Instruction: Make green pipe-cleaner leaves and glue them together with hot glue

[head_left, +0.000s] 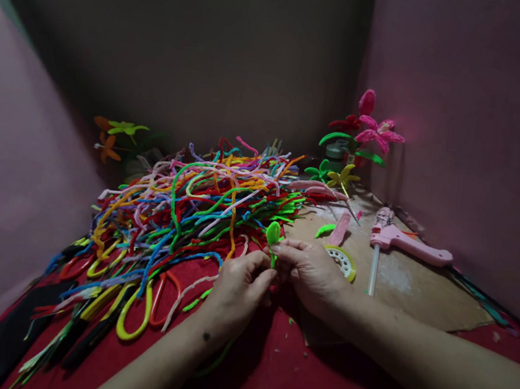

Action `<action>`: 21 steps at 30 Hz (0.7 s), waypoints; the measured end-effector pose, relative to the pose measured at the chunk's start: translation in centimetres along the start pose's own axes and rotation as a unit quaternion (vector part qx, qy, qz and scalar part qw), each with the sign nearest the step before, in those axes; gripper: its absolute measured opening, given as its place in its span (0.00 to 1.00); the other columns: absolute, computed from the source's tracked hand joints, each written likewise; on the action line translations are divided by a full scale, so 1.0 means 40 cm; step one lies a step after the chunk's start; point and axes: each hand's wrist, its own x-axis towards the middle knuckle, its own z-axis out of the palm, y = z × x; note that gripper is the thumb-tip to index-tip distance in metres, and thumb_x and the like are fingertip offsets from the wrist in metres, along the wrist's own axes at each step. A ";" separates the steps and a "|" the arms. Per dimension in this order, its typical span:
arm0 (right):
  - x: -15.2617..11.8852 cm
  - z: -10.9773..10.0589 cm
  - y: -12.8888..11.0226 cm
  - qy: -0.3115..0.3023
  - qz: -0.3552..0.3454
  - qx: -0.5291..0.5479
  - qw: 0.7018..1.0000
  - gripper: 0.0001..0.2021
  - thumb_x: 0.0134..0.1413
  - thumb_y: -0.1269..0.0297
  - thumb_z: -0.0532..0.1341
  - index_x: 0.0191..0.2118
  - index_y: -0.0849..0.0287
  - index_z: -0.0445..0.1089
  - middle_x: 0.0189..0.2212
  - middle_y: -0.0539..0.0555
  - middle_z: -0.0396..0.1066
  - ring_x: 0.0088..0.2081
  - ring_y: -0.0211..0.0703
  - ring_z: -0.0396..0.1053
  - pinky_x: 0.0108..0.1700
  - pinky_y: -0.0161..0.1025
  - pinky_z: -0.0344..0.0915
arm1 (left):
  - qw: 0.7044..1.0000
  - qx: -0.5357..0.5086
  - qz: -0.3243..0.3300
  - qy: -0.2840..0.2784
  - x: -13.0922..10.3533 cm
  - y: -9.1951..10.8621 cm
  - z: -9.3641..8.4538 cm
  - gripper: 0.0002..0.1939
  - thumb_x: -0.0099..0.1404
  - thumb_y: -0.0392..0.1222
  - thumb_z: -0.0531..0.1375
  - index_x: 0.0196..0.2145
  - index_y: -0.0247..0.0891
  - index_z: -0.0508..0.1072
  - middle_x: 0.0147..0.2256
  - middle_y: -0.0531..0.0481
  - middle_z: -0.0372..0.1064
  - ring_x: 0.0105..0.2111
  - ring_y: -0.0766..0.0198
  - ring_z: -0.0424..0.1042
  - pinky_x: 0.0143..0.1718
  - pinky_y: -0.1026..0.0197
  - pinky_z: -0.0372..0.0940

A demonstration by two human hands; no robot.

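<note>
A green fuzzy stem with a rounded leaf-like loop [273, 233] at its top stands upright between my two hands. My left hand [241, 287] pinches the lower part of the stem between thumb and fingers. From the right, my right hand [309, 273] holds it just under the loop, fingertips close to those of my left hand. Right behind my hands lies a big heap of many-coloured pipe cleaners [210, 196]. A yellow-rimmed tape roll [342, 262] is partly hidden behind my right hand.
A pink glue gun [412, 245] rests on a brown board [440, 302] at the right. Scissors with yellow handles [134, 319] lie left on the red cloth [279, 382]. Fuzzy flowers [381, 133] stand at the back; walls rise behind.
</note>
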 end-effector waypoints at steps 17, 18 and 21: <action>-0.006 -0.001 -0.003 -0.069 0.044 -0.104 0.991 0.11 0.40 0.65 0.61 0.16 0.61 0.61 0.09 0.43 0.54 0.12 0.28 0.48 0.16 0.32 0.42 | 0.975 -0.215 -0.050 0.010 0.016 0.018 -0.074 0.17 0.51 0.43 0.63 0.39 0.36 0.70 0.23 0.56 0.63 0.17 0.76 0.56 0.17 0.70 0.51; -0.007 -0.001 -0.005 -0.083 0.049 -0.109 0.989 0.11 0.40 0.66 0.61 0.15 0.61 0.60 0.08 0.43 0.54 0.12 0.28 0.48 0.16 0.32 0.42 | 0.971 -0.234 -0.050 -0.009 0.015 0.015 -0.074 0.18 0.50 0.43 0.63 0.40 0.37 0.70 0.23 0.57 0.63 0.16 0.76 0.55 0.16 0.70 0.50; -0.009 -0.005 -0.012 -0.121 0.061 -0.120 0.983 0.12 0.39 0.66 0.61 0.14 0.62 0.59 0.08 0.44 0.54 0.12 0.28 0.48 0.16 0.32 0.42 | 0.959 -0.268 -0.060 -0.068 0.014 0.008 -0.080 0.17 0.50 0.42 0.63 0.39 0.36 0.70 0.20 0.57 0.60 0.15 0.77 0.52 0.16 0.70 0.49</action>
